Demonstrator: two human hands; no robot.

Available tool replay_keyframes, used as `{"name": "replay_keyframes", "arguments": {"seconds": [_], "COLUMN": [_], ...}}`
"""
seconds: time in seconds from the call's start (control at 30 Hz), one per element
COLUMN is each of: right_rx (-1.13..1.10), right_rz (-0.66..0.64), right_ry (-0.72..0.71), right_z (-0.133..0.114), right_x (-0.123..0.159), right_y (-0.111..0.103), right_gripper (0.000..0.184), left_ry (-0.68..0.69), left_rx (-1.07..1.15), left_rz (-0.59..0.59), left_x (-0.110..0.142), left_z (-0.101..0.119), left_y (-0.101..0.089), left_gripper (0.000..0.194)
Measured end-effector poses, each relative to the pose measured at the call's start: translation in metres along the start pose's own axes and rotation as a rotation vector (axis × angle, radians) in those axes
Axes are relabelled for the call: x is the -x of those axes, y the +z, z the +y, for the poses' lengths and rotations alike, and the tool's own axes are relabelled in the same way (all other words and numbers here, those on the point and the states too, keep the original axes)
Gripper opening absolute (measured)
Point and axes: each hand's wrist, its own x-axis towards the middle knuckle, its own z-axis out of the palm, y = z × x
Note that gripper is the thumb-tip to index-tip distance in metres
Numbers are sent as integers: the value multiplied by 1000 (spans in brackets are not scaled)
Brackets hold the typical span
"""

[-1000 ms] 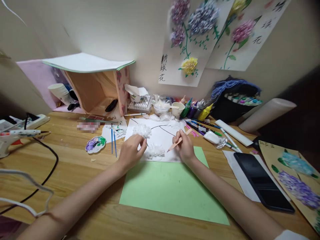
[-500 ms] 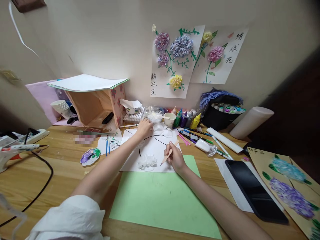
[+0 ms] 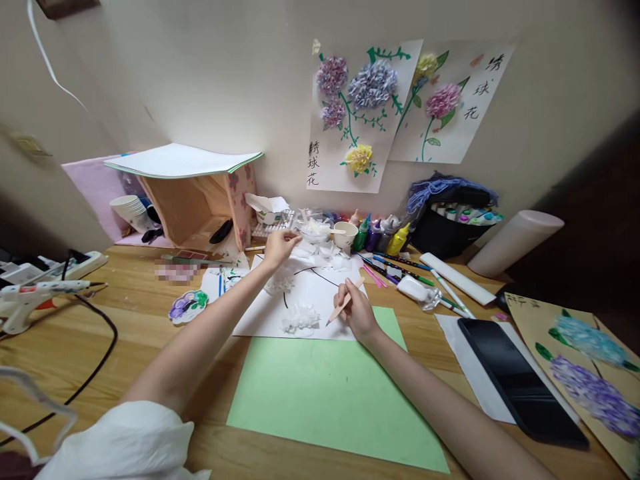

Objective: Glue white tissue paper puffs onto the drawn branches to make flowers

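My right hand (image 3: 356, 312) grips a wooden pencil (image 3: 345, 303), its point angled down and left over the white paper (image 3: 320, 283). My left hand (image 3: 281, 249) is raised above the paper's back left part, thumb and fingers pinched together; whatever is between them is too small to make out. Black curved lines run over the sheet. A cluster of crumpled white tissue bits (image 3: 301, 319) sits near its front edge, and a second white cluster (image 3: 280, 280) shows partly beside my left forearm. Loose white paper scraps (image 3: 330, 257) lie at the back, before a plastic bowl (image 3: 315, 233).
Green paper (image 3: 330, 400) lies in front. A paper cup (image 3: 345, 235) and paint bottles (image 3: 400, 239) stand behind. Markers (image 3: 405, 263) and a phone (image 3: 520, 380) are right. A glue gun (image 3: 40, 293) with its cord and a paint palette (image 3: 187, 307) are left.
My left hand has pulled back a little from the scraps near the bowl, towards the left, with its fingers pinched. The right hand keeps the pencil in place. The view has shifted slightly.
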Motion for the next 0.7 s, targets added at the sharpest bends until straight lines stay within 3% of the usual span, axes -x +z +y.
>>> {"name": "replay_keyframes", "arguments": {"seconds": [0.17, 0.4, 0.57, 0.7], "right_rx": [7, 28, 35, 59], "right_rz": [-1, 1, 2, 30], "right_ry": [-6, -10, -13, -45], "right_z": [2, -1, 1, 0], "right_x": [0, 1, 0, 1], "right_y": [-1, 1, -1, -2], "right_gripper": [47, 47, 47, 48], "left_ry": [106, 148, 92, -16], "left_rx": [20, 45, 122, 349], "left_rz": [0, -7, 27, 46], "left_x": [7, 7, 9, 44], "left_z": [9, 10, 16, 19], "left_y": [-6, 1, -9, -25], "left_gripper": [13, 11, 13, 21]}}
